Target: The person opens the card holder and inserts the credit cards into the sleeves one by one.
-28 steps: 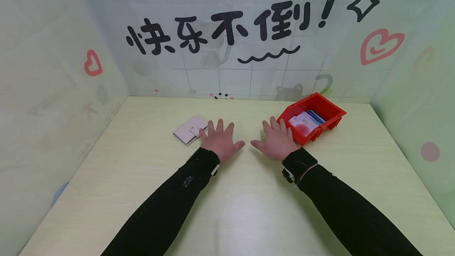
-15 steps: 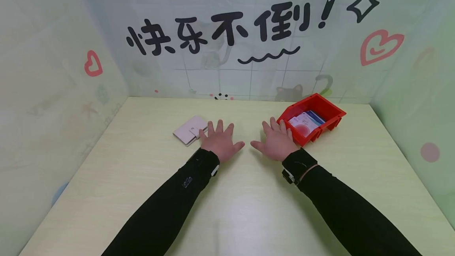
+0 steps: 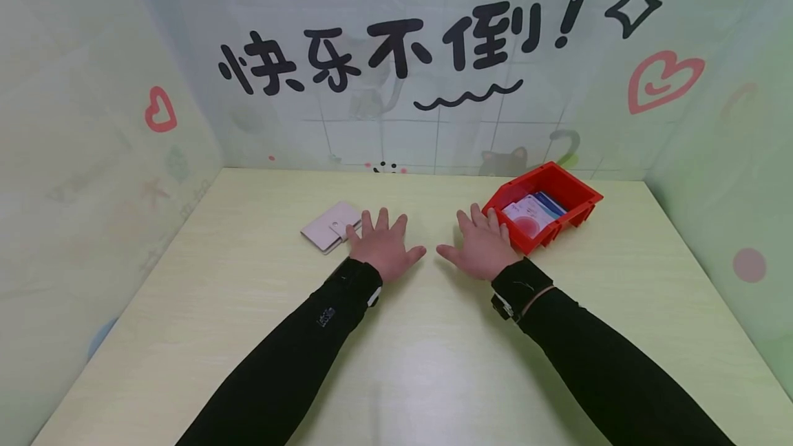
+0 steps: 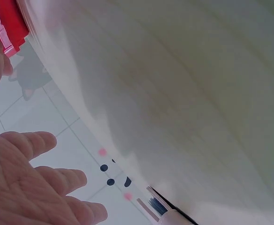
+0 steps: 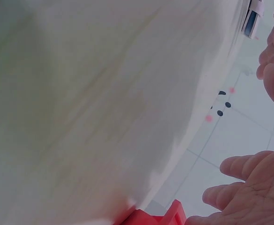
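Note:
My left hand is spread with the palm down, just right of a pale pink card holder with a snap strap. In the head view its little finger covers part of the strap side. The left wrist view shows the palm raised off the table and holding nothing. My right hand is spread likewise, beside the near left corner of a red bin. Its outer fingers overlap the bin's edge in the head view; whether they touch it I cannot tell. Inside the bin lie several cards, pink-white and blue.
The pale wooden table is bordered by printed cloth walls at the back and both sides. Black lettering and hearts mark the cloth. The red bin stands near the back right, the card holder left of centre.

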Available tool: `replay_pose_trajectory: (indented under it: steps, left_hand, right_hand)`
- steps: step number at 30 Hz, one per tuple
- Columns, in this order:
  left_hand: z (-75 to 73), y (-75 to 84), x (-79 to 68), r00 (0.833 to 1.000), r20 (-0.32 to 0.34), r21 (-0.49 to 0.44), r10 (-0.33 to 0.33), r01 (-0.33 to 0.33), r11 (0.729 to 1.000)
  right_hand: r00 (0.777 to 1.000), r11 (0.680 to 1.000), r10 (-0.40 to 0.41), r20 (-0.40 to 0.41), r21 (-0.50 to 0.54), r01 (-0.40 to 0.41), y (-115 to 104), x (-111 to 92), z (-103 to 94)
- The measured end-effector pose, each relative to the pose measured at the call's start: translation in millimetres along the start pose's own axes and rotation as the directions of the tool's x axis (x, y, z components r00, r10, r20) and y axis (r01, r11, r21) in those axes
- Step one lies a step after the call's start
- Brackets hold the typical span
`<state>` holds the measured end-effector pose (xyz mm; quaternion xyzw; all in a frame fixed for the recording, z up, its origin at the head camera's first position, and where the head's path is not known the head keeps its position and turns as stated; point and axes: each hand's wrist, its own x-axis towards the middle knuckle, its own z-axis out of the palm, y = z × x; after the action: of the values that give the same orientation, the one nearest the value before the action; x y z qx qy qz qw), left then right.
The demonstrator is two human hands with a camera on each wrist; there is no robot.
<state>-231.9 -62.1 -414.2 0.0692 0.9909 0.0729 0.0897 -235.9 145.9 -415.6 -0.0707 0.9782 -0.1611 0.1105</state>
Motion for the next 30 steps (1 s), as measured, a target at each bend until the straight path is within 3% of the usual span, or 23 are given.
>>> replay_pose_trajectory:
  steps: [30]
  left_hand:
    - [-2.0,-1.0,-6.3,1.000,-0.014,-0.022,0.014,-0.014,1.000]
  right_hand:
    - [1.000,1.000,0.008,-0.009,0.005,-0.008,-4,-10,-6.3]
